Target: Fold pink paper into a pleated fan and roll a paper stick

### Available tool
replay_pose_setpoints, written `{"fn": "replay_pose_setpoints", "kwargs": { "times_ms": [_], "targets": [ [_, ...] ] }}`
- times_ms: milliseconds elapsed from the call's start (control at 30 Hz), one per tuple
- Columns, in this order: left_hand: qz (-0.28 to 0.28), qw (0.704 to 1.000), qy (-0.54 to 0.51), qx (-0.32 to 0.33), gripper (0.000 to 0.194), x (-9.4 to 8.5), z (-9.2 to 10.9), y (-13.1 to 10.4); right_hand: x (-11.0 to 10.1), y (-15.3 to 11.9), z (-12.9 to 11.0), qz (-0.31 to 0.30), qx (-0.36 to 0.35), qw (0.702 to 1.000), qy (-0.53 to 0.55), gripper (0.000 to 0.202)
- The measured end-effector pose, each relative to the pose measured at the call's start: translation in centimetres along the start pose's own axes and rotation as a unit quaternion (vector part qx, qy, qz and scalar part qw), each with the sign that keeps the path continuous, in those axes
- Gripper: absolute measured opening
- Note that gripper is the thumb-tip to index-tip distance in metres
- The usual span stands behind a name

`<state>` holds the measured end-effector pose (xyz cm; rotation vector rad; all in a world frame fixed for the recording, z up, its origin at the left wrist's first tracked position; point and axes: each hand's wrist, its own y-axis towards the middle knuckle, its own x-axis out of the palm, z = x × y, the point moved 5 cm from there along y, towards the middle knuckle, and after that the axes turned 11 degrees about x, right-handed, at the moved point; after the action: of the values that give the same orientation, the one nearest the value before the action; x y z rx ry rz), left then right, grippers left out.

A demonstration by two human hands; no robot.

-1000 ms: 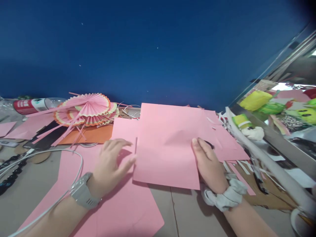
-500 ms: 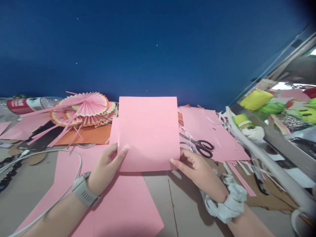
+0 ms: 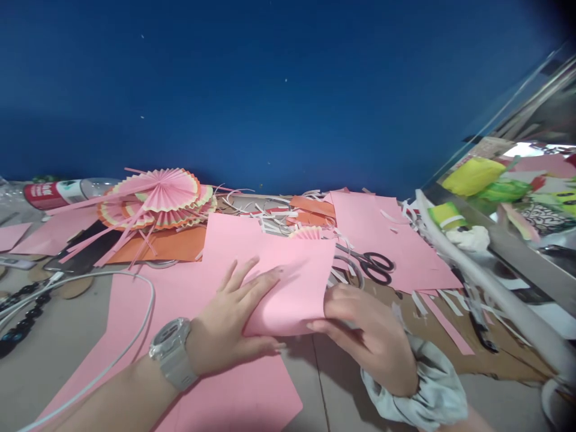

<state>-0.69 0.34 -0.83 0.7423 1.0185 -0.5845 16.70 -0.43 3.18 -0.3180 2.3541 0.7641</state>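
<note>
A pink paper sheet [image 3: 299,300] lies tilted in front of me, its near edge curving over. My left hand [image 3: 227,327] rests on its left part with fingers spread, the thumb along the near side. At the right near corner, my right hand [image 3: 371,333] pinches the sheet between thumb and bent fingers. Larger pink paper [image 3: 238,396] spreads underneath and toward me on the left. Just right of the sheet lie black-handled scissors [image 3: 378,267], their blades partly hidden.
Pleated paper rosettes [image 3: 164,192] stand at the back left beside a bottle [image 3: 58,193]. A white cable [image 3: 150,300] loops over the left side. More pink paper [image 3: 364,222], a cutter [image 3: 483,333] and paper strips lie right, bordered by a white tube [image 3: 490,288].
The sheet has tipped down from a raised position toward the table. My left hand has left its edge and spread flat on it; my right hand still grips the right side.
</note>
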Motion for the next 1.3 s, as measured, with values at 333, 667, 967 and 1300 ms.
{"fn": "replay_pose_setpoints", "kwargs": {
  "times_ms": [333,667,967,1300],
  "targets": [
    [0.156,0.985,-0.070,0.016,0.042,-1.3,-0.8,-0.7,-1.3,-0.7,0.7,0.127,-0.021,0.991,0.027,0.027],
    [0.083,0.809,-0.562,-0.149,0.044,0.0,-2.2,-1.2,-0.6,-0.1,5.4,0.105,0.363,0.906,0.191,0.031],
    [-0.045,0.639,-0.752,-0.157,0.075,1.9,-1.2,-1.2,1.9,0.0,4.5,-0.100,0.449,0.839,0.290,0.055],
    [-0.109,0.765,-0.609,-0.177,0.023,2.4,-0.5,-0.9,4.1,-0.5,2.7,-0.190,0.359,0.898,0.167,0.038]
  ]
}}
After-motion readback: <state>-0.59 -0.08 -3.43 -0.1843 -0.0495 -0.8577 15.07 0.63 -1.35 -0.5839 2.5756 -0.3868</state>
